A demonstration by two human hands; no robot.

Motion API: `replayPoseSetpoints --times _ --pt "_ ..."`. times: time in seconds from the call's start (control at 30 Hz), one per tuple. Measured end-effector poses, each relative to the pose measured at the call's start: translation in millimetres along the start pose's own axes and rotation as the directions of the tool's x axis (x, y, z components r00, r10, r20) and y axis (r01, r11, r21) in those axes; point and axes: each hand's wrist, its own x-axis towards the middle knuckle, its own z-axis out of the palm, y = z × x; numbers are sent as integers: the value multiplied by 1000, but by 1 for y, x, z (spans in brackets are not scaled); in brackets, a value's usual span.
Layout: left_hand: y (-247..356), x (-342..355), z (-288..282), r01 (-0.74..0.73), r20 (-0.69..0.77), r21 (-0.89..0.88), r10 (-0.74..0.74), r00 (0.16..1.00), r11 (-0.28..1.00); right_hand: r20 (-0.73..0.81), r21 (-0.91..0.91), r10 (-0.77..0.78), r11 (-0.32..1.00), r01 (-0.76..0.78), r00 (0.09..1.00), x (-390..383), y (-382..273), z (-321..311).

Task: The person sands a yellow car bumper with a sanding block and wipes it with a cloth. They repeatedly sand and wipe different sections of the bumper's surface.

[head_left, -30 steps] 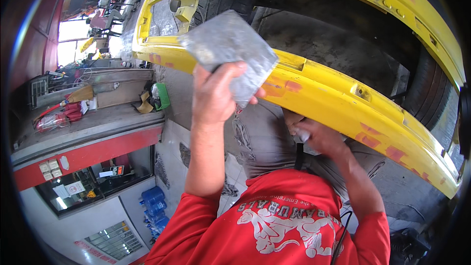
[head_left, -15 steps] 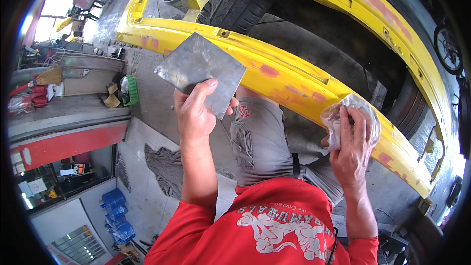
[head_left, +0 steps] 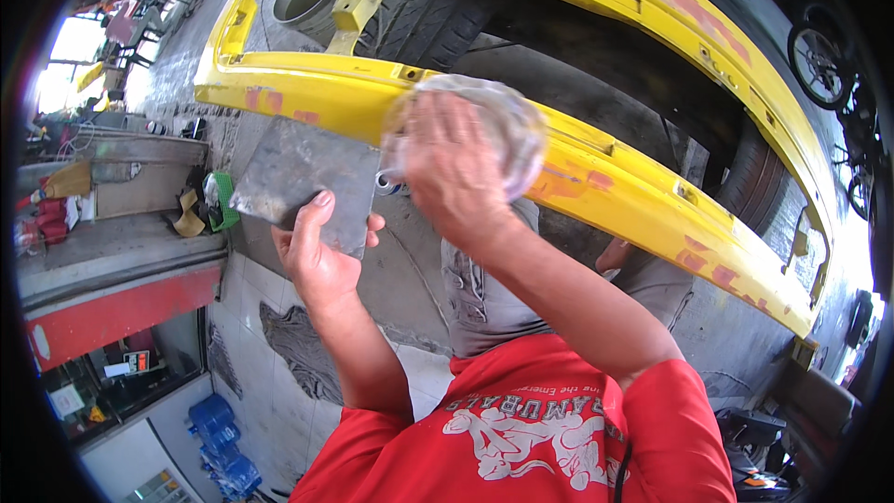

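Observation:
My left hand (head_left: 321, 265) is closed on the edge of a flat grey metal plate (head_left: 303, 172), thumb on top and fingers beneath. My right hand (head_left: 452, 168) reaches across to the left, its palm over a crumpled whitish rag (head_left: 510, 126) on the yellow car bumper (head_left: 643, 194). Motion blurs this hand and the rag, and the rag hides that stretch of the bumper. Reddish and orange patches (head_left: 596, 180) mark the paint. The plate sits just left of the rag, on my side of the bumper.
Tyres (head_left: 438, 23) and a grey bucket (head_left: 307, 9) lie within and behind the bumper's frame. At the left is a cluttered ledge with a green basket (head_left: 222, 200). Blue water jugs (head_left: 214, 424) and a dark cloth (head_left: 303, 345) are on the floor. A motorcycle wheel (head_left: 819, 61) shows far right.
My right hand has swept the rag leftward along the bumper, from its right part to near the plate. My left hand and the plate have shifted left and a little lower.

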Motion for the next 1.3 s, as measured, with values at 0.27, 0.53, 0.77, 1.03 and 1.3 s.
replayPoseSetpoints --times 0.27,0.53,0.77,1.03,1.3 --pt "-7 5 -6 12 -20 5 -12 1000 1000 21 235 115 965 -116 993 -87 92 -74" --pt "-18 12 -4 56 17 -16 -56 998 998 -15 223 113 969 -107 993 -81 85 -70" --pt "-10 15 0 -19 40 -16 19 999 1000 -56 244 37 970 -22 998 10 29 -16" --pt "-27 17 22 -38 153 -24 41 987 999 5 130 180 975 -180 984 -85 120 -97" --pt "-19 16 21 -50 200 101 29 979 994 1 190 102 977 -100 995 -2 68 -46"
